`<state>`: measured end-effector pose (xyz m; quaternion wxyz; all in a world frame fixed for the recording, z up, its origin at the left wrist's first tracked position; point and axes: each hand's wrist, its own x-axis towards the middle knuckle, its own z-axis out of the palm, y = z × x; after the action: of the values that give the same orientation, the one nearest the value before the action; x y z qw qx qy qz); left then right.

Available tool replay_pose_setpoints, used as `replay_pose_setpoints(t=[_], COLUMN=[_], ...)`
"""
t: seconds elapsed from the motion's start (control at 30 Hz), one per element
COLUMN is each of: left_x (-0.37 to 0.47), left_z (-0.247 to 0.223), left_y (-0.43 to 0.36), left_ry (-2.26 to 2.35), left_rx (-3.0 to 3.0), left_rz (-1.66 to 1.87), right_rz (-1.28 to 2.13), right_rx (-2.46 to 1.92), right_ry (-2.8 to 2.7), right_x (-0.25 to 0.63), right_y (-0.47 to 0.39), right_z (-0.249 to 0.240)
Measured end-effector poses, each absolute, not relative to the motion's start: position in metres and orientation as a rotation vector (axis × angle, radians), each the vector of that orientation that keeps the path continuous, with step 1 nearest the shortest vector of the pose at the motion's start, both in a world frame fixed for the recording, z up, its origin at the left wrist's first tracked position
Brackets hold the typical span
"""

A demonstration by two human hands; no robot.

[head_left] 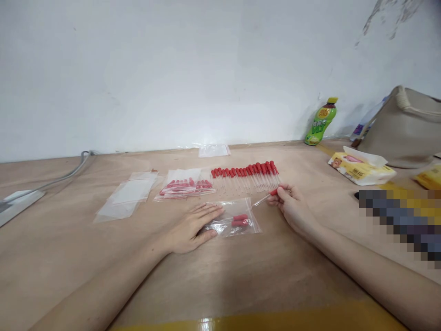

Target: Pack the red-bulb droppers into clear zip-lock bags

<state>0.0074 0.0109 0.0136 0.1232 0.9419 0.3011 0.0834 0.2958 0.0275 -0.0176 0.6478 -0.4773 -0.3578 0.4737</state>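
Left hand (193, 227) lies flat, fingers spread, pinning a clear bag (234, 223) to the table (241, 276), while the right hand (292, 207) pinches a red-bulbed dropper (267, 197) just beyond it; a steady bag and level dropper would likely serve best.

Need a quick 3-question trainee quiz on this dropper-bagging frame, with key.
1. True or false: the right hand holds a dropper by its red bulb.
2. The left hand rests on: A) the green bottle B) a small clear bag C) the tissue pack
3. Where is the row of loose droppers relative to that bag?

Key: 1 true; 2 B; 3 behind it, nearer the wall.
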Motion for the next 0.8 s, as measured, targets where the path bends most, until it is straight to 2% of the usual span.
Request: replay_pose_setpoints(t=[0.13, 0.23, 0.4, 0.8], left_x=[0.007, 0.007, 0.008, 0.009], left_z=[0.013, 0.013, 0.013, 0.013], left_y=[0.011, 0.011, 0.011, 0.011], left_ry=[0.88, 0.886, 0.918, 0.916], left_rx=[2.743, 2.742, 2.75, 2.78], left_rz=[0.237, 0.239, 0.23, 0.231], right_rz=[1.285, 1.306, 1.117, 0.651], right_rx=[-1.103, -1.133, -1.23, -1.21], right_ry=[-0.895, -1.215, -1.677, -1.869], right_x=[0.29, 0.288, 0.288, 0.269], right_y=[0.019, 0.016, 0.015, 0.022], right_z=[-0.015, -0.015, -0.013, -0.019])
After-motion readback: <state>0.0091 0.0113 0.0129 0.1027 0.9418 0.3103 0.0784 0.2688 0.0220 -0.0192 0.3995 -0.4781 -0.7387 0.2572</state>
